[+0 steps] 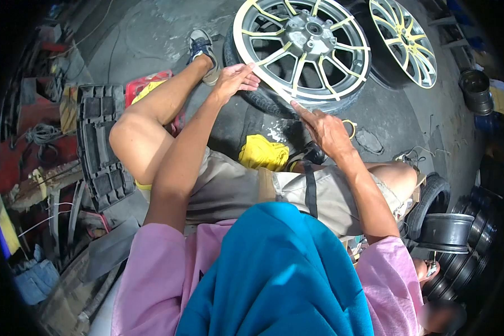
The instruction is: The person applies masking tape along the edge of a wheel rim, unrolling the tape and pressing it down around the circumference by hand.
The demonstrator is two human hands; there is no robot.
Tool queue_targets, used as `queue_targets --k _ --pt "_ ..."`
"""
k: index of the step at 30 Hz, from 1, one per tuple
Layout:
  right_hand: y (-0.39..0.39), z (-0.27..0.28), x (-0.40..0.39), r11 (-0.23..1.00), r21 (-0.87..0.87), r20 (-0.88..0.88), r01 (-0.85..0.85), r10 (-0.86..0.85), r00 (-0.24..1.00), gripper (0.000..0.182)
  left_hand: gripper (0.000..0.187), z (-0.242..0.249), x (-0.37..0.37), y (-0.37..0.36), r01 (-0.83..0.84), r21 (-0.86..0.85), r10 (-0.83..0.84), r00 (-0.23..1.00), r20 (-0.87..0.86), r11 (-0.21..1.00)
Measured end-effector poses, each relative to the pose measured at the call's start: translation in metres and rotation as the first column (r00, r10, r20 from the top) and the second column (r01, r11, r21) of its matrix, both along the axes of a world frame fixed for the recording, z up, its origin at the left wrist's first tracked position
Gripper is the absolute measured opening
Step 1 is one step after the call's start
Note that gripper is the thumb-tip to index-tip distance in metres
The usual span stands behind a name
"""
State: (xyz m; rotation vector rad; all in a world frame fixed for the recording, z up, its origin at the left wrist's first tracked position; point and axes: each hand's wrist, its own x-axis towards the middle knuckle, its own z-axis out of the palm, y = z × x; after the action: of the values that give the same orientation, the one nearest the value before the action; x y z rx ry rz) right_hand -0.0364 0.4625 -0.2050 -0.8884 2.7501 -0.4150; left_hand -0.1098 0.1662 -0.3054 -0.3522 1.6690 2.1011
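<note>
A multi-spoke wheel rim with pale yellow tape on its spokes and edge rests on a tire at the top centre. My left hand is at the rim's lower left edge, thumb and fingertips by the pale strip; whether it pinches the strip is too small to tell. My right hand lies at the rim's lower edge, its index finger stretched out onto the strip and the other fingers bent. Between the hands the pale strip follows the rim's outer edge.
Another taped rim leans at the upper right. A yellow cloth lies between my legs, and a tape roll sits right of my right hand. Black plastic trays are on the left. More rims and a tire stand at the right.
</note>
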Motion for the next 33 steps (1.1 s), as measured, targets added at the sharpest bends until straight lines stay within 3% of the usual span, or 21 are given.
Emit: queue_targets --k 14,17,19,20,22,23,25,26,27,28,29,30,32,33 --pt "0.013 -0.004 -0.018 0.999 0.038 -0.018 -0.015 0.015 1.000 0.052 0.031 -0.004 0.018 0.019 0.054 0.036 -0.054 0.998 -0.010 0.998" --pt "0.015 -0.004 -0.022 0.998 0.056 0.116 -0.004 -0.003 0.993 0.051 0.030 -0.006 0.019 0.022 0.047 0.032 -0.047 0.999 -0.021 0.998" --pt "0.017 -0.010 -0.022 0.987 -0.161 0.198 0.008 0.025 0.980 0.044 0.029 -0.006 0.022 0.025 0.054 0.062 -0.053 0.998 -0.025 0.997" --pt "0.019 -0.013 -0.023 0.987 -0.160 0.199 0.011 0.022 0.980 0.044 0.029 -0.006 0.023 0.027 0.057 0.063 -0.055 0.998 -0.024 0.996" --pt "0.019 -0.011 -0.025 0.968 -0.218 0.401 0.123 -0.026 0.916 0.040 0.029 -0.007 0.025 0.032 0.077 0.052 -0.076 0.997 -0.015 0.996" --pt "0.021 -0.020 -0.026 0.968 -0.216 0.403 0.126 -0.029 0.915 0.040 0.029 -0.006 0.026 0.034 0.080 0.053 -0.079 0.997 -0.014 0.995" --pt "0.020 -0.032 -0.028 0.879 -0.473 0.234 0.065 0.054 0.971 0.038 0.030 -0.008 0.027 0.036 0.093 0.072 -0.090 0.995 -0.046 0.993" --pt "0.025 -0.035 -0.029 0.879 -0.473 0.234 0.065 0.054 0.971 0.038 0.030 -0.009 0.027 0.036 0.093 0.072 -0.090 0.995 -0.046 0.993" --pt "0.022 -0.020 -0.032 0.873 -0.409 0.508 0.264 -0.022 0.861 0.038 0.029 -0.010 0.027 0.036 0.085 0.081 -0.081 0.996 -0.049 0.993" --pt "0.020 -0.009 -0.034 0.853 -0.290 0.736 0.434 -0.091 0.670 0.038 0.028 -0.009 0.028 0.036 0.076 0.090 -0.072 0.996 -0.051 0.993" --pt "0.025 -0.009 -0.040 0.805 -0.220 0.869 0.551 -0.095 0.486 0.038 0.028 -0.009 0.028 0.036 0.076 0.090 -0.072 0.996 -0.051 0.993" --pt "0.027 -0.011 -0.043 0.805 -0.219 0.869 0.551 -0.095 0.486 0.038 0.028 -0.007 0.028 0.036 0.077 0.106 -0.073 0.997 -0.039 0.991" --pt "0.028 -0.014 -0.046 0.679 -0.239 0.954 0.694 0.034 0.296 0.046 0.028 -0.004 0.028 0.037 0.077 0.122 -0.075 0.997 -0.028 0.989" --pt "0.026 -0.010 -0.045 0.681 -0.236 0.950 0.694 0.013 0.311 0.047 0.028 -0.003 0.029 0.038 0.072 0.181 -0.078 0.997 0.026 0.981"
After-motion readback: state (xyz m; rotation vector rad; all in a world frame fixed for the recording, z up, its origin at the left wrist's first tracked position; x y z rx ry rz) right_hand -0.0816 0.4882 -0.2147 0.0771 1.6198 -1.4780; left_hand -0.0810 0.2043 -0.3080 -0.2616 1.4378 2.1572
